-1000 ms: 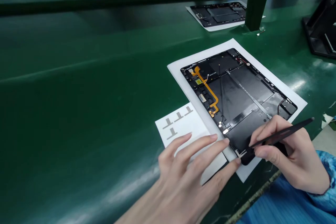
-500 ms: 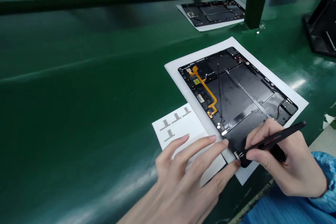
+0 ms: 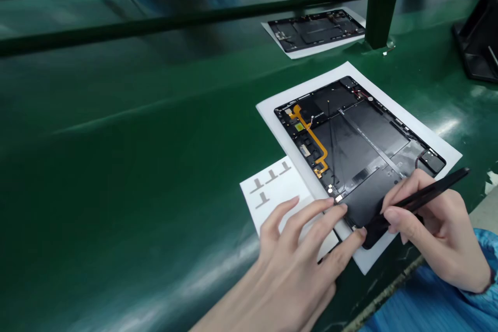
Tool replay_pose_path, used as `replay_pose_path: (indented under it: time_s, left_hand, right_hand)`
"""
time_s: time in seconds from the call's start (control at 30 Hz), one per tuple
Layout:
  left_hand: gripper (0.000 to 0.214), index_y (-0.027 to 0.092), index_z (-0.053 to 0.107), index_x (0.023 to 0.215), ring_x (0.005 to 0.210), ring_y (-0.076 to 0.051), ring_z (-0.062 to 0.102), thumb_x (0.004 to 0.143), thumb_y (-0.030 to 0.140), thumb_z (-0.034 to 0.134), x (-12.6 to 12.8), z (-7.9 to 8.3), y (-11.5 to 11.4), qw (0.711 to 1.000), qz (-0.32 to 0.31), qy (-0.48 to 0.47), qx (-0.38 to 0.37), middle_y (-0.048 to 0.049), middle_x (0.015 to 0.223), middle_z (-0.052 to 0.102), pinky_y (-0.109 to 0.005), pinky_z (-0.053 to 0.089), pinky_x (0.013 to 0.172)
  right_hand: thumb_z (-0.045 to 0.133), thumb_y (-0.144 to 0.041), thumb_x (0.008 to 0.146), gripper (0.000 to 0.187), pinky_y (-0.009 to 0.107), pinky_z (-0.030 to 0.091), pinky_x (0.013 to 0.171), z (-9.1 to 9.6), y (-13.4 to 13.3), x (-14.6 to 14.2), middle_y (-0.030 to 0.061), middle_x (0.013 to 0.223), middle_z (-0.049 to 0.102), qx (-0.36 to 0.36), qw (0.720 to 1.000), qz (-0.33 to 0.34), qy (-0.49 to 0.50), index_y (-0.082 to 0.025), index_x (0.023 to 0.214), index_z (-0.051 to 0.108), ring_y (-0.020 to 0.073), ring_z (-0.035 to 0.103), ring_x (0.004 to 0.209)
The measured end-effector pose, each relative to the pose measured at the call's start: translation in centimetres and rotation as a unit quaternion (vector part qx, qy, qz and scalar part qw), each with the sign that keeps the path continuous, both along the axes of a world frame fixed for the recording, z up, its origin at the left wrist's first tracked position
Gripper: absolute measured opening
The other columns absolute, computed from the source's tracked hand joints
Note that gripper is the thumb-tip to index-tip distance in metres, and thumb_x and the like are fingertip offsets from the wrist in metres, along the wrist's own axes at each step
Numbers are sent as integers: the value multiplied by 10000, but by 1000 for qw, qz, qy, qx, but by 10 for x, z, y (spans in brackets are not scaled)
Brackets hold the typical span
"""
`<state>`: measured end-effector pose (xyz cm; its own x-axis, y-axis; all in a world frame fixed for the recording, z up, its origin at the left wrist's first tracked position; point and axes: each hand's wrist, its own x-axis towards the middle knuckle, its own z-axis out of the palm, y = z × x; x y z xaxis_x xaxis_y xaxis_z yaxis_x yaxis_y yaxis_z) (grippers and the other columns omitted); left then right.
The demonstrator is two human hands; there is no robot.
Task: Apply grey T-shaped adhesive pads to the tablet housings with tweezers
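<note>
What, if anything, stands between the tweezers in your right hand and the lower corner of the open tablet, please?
Nothing visible does: the tweezers in the right hand reach directly to the open tablet's lower corner, their tips hard to see against the dark panel. The left hand lies beside that corner.

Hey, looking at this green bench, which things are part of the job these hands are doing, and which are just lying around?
In use: left hand on the tablet housing; right hand holding black tweezers; white paper under the housing; sheet of T-shaped strips.

Lying about: second tablet housing; green upright post; black stand.

Black tablet chassis (image 3: 361, 140) lying flat (orange flex cable (image 3: 312, 135) showing)
</note>
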<state>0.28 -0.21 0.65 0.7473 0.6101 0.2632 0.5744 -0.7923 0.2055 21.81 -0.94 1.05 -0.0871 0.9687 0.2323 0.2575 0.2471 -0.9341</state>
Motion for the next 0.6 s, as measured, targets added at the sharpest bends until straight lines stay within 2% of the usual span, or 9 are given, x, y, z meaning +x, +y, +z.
replay_pose_path:
  time_s: [0.1,0.2,0.23,0.27,0.3,0.37,0.43,0.53,0.6]
  left_hand:
    - [365,257,574,1236,1196,-250,439,920,168,414,0,2,6,999,-29,9,24,-73,1233,559,-449,234,1051]
    - [385,248,561,1272,1192,-254,446,938,181,382,-1,9,33,999,-37,-14,19,-97,1285,542,-460,284,1033]
    - [390,251,552,1294,1189,-252,452,948,215,377,-3,12,48,999,-18,-34,-6,-99,1293,538,-453,312,1028]
    - [390,266,547,1309,1202,-256,448,943,282,414,-5,14,66,996,32,-47,-63,-90,1310,526,-452,326,1036]
    - [428,240,521,1340,1201,-273,446,938,362,439,-8,16,86,992,84,-57,-77,-106,1312,513,-474,339,1035]
    - [502,163,449,1387,1152,-280,476,949,408,437,-15,15,128,981,162,-67,-85,-143,1268,516,-512,371,1011]
    - [437,142,512,1285,1089,-255,531,927,393,535,-22,10,168,967,220,-78,-106,-115,1170,560,-496,419,975]
    - [267,135,608,1019,866,-169,603,918,382,596,-29,-1,205,950,244,-91,-171,-50,976,616,-366,522,804]
    - [259,125,610,968,787,-143,605,926,379,591,-30,-4,212,942,235,-111,-212,-31,912,619,-317,533,729]
  right_hand:
    - [582,-204,930,101,174,454,456,-2,-2,1,2,761,584,4,1000,-10,12,-184,831,585,82,549,537]
    - [575,-235,943,123,174,490,480,-4,-4,2,7,788,598,-9,999,-20,26,-186,831,589,78,553,523]
    - [573,-250,947,130,172,499,487,-5,-5,2,6,792,601,-13,999,-19,30,-188,834,588,76,556,521]
    - [571,-261,951,135,166,501,489,-6,-5,2,6,793,603,-14,999,-18,31,-189,838,586,75,561,522]
    - [568,-269,954,138,159,500,487,-6,-5,2,6,794,604,-13,999,-18,31,-191,842,585,76,569,530]
    - [558,-285,959,151,153,496,480,-6,-5,2,11,795,605,-10,1000,-15,25,-190,845,585,79,576,536]
    - [557,-319,957,188,155,493,463,-6,-5,1,12,769,601,-15,1000,-19,16,-186,828,590,78,554,501]
    - [565,-385,945,254,156,490,440,-11,-7,3,11,728,602,-29,999,-44,6,-189,789,607,77,530,451]
    - [592,-383,927,230,160,504,437,-20,-9,7,12,720,620,-14,999,-33,3,-198,799,637,88,562,444]
